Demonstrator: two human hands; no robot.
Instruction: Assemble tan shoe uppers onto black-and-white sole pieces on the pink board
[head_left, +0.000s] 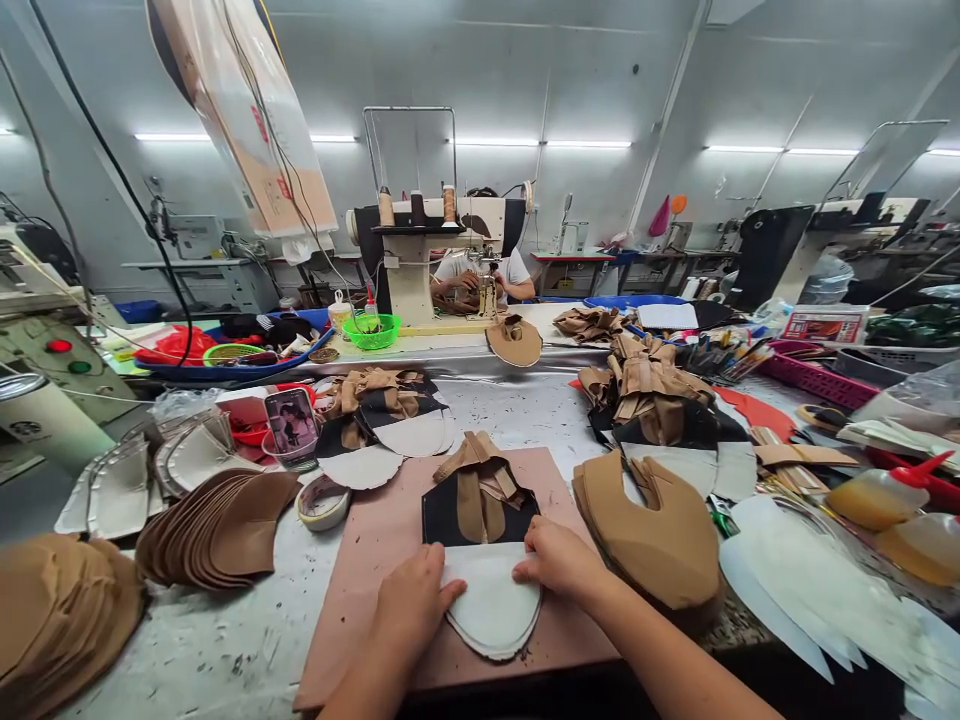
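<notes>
A shoe upper (480,505) lies before me on a pinkish-brown board (360,590), brown straps and black lining at its far end. Its rounded white toe part (491,605) points toward me, with layered edges. My left hand (416,600) grips the left edge, thumb on the white surface and fingers closed along the side. At the opposite edge, my right hand (559,560) pinches the piece where white meets black, its thumb also on top. The undersides of the fingers are hidden.
Stacked brown pieces lie right (652,530) and left (217,525). A tape roll (322,502) sits by the board. Piled uppers (652,390), white cut sheets (817,570) and a glue bottle (877,495) stand right. Another person works behind a sewing machine (420,265).
</notes>
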